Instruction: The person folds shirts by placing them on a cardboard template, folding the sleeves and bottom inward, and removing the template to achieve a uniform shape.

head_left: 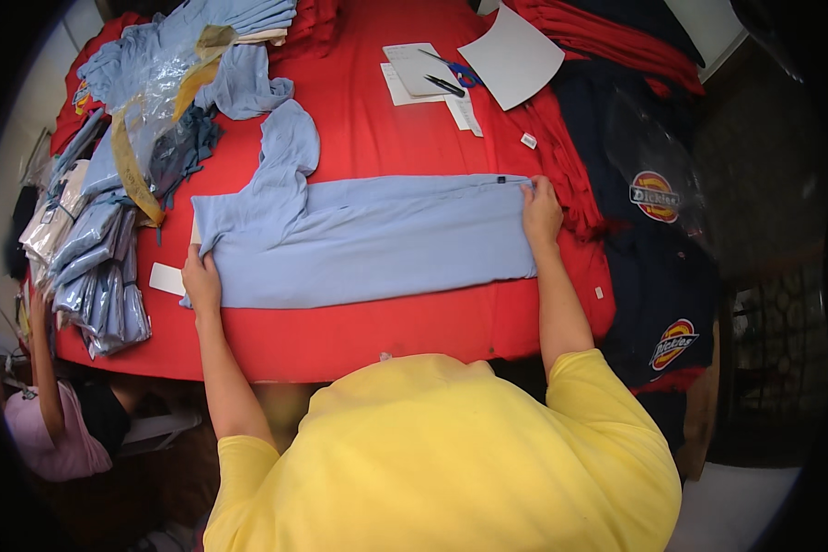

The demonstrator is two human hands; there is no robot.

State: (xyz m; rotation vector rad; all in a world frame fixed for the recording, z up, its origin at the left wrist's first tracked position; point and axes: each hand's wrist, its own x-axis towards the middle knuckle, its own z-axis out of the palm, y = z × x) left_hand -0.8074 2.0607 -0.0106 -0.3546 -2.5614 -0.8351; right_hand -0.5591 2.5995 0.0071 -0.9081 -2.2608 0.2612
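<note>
A light blue shirt (377,239) lies stretched sideways across the red-covered table, folded lengthwise. One of its sleeves (290,143) sticks up and away from me near the left end. My left hand (202,276) is closed on the shirt's left end, close to the near corner, fingers curled over the cloth. At the other end, my right hand (542,212) grips the right edge by the far corner, beside a small dark tag (503,179). A white card (166,278) sticks out just left of my left hand.
Folded garments in clear bags (101,267) pile up at the left, with blue clothes (152,55) behind. Scissors (463,74), a black cutter (445,86) and white paper (511,57) lie at the back. Dark clothes (653,267) cover the right side. Another person (60,423) sits lower left.
</note>
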